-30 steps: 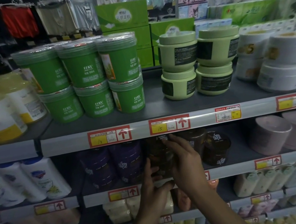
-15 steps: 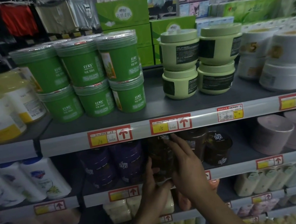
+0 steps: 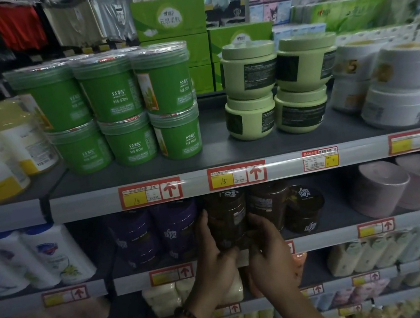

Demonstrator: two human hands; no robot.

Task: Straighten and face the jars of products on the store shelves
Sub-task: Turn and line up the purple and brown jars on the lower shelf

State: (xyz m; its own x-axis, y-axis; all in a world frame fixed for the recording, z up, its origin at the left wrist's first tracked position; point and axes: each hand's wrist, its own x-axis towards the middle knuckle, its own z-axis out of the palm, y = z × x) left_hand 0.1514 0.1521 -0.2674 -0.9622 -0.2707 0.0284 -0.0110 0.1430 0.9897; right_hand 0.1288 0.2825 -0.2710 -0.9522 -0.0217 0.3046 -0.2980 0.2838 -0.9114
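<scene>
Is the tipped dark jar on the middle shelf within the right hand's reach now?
Probably yes, once freed: the right hand grips the brown jar, while the tipped jar sits just rightward with nothing in front.

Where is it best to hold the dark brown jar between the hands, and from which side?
Grip the dark brown jar by its lower wall from the front, as the left hand and right hand do. The shelf rail sits close over its lid; a purple jar and another brown jar crowd its sides.
</scene>
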